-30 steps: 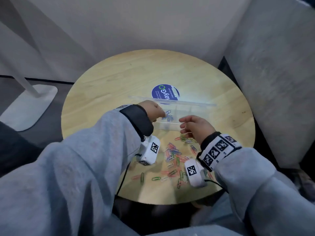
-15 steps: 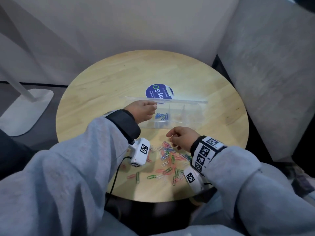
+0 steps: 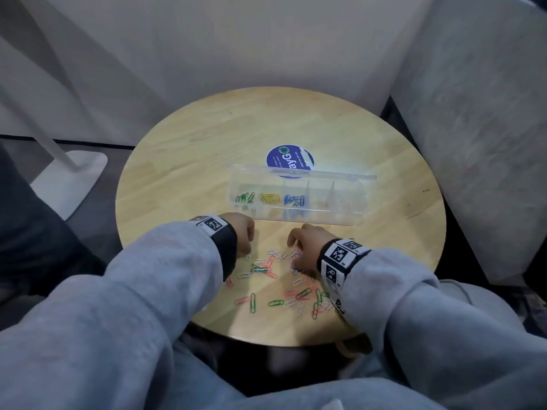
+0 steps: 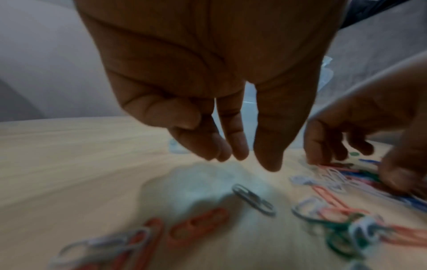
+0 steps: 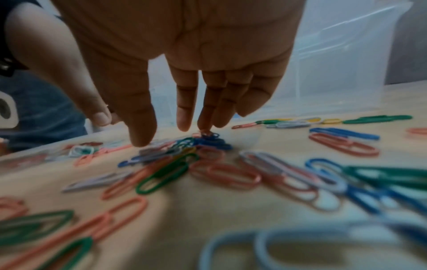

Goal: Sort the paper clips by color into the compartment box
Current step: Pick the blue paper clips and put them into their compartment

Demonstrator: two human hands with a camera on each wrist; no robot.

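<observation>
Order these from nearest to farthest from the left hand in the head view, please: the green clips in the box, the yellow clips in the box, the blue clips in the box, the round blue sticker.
From the left hand:
1. Green clips, leftmost compartment of the compartment box.
2. Yellow clips, next compartment to the right.
3. Blue clips, third compartment.
4. Round blue sticker, on the table behind the box.

You wear grey sweatshirt sleeves (image 3: 148,291), dark cuffs (image 3: 226,244), and white wristbands (image 3: 340,258) printed with black square markers.
</observation>
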